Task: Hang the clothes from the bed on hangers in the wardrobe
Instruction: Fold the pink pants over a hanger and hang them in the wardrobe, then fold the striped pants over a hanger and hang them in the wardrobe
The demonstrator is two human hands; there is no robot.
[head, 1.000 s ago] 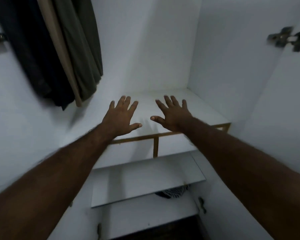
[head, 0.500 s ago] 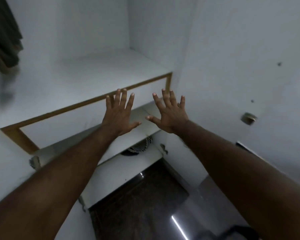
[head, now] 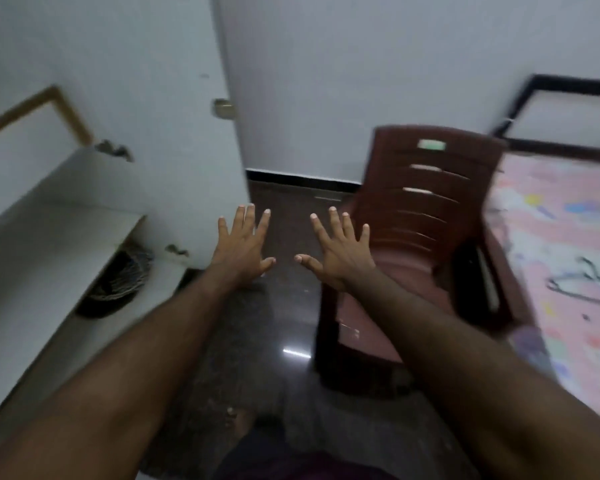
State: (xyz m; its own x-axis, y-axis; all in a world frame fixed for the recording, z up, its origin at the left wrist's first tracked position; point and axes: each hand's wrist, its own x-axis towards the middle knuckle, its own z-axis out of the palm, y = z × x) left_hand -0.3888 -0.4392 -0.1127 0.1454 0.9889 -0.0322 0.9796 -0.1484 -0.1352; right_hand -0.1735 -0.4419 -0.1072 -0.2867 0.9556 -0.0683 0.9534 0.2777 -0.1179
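Since I've swung from the white wardrobe [head: 49, 237] toward the pink patterned bed [head: 561, 188], left hand [head: 241, 251] and right hand [head: 340, 254] are empty, fingers spread; thin dark wire hanger [head: 568, 278] lies there, fetch next.

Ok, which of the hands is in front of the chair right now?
The right hand: it overlaps the dark red chair, while the left hand shows against the dark floor. Both are open and empty.

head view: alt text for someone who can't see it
The left hand and right hand stretch forward open and empty over a dark floor. A brown chair stands beside a pink bed bearing a hanger; white wardrobe shelves lie left.
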